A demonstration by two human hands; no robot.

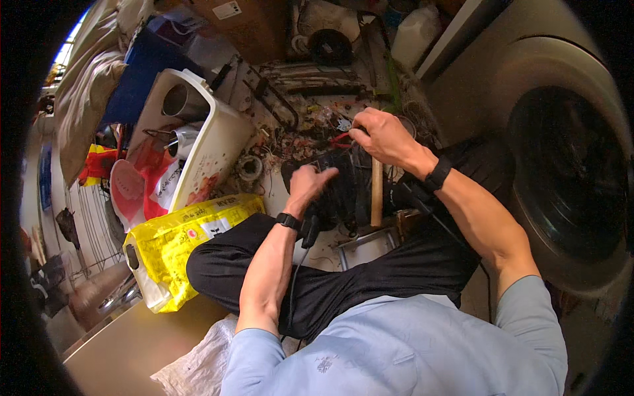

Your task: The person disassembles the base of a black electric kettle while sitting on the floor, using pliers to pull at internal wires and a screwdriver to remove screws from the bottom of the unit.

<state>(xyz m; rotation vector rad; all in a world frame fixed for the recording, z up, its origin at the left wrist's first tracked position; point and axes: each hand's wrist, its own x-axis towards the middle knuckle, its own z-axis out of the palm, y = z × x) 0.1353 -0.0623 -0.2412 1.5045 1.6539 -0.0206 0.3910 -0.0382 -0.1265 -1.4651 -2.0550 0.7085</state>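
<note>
My right hand (pixel 386 137) is closed, its fingertips pinching a red-handled tool (pixel 340 137) whose kind I cannot make out. To its left and nearer to me, my left hand (pixel 309 186) reaches over a black tool bag (pixel 337 188). The left thumb stands apart from the fingers, which are partly blurred, and I see nothing held there. A wooden handle (pixel 376 195) sticks up at the right side of the bag, below my right wrist. Deep in the bag, the contents are too dark to tell.
Small debris (pixel 310 129) litters the floor beyond the bag. A roll of tape (pixel 249 167) lies beside a white bin (pixel 214 142) holding a metal cylinder and red items. A yellow plastic sack (pixel 191 237) leans by my left knee. On the right stands a front-loading washing machine (pixel 568 158).
</note>
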